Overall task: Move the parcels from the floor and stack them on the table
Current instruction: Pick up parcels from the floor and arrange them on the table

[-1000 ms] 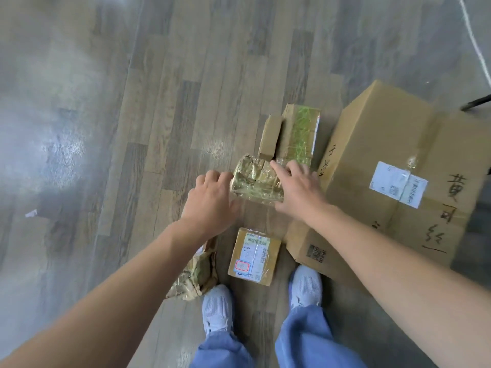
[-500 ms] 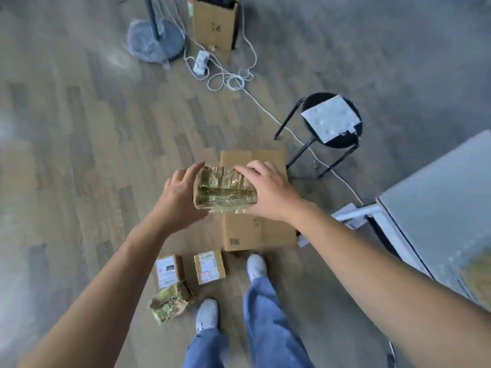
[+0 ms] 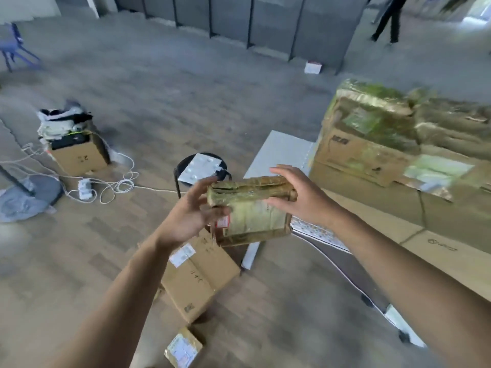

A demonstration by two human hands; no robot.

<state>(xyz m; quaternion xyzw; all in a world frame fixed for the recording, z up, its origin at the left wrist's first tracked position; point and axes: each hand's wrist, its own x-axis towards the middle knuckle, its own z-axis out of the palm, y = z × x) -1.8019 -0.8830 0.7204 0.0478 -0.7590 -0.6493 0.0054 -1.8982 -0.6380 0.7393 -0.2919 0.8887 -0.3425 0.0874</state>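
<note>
Both hands hold a small parcel [image 3: 252,208] wrapped in shiny greenish tape, lifted in the air near the table's left corner. My left hand [image 3: 190,216] grips its left side with curled fingers; my right hand [image 3: 300,197] clasps its right end. On the white table [image 3: 279,150] at the right stands a stack of parcels [image 3: 385,144], cardboard boxes bound in the same greenish tape. A large cardboard box [image 3: 196,277] lies on the floor below my hands. A small labelled parcel [image 3: 183,349] lies near the bottom edge.
A black round stool [image 3: 202,168] with a white sheet stands left of the table. A box full of items [image 3: 74,150], a white cable and power strip [image 3: 87,187] and a lamp base [image 3: 29,195] lie at the left. Another person walks at far right.
I have straightened up from the floor with the taped parcel. It rose from floor level to table height, and the view swung right and up toward the table and its stack.
</note>
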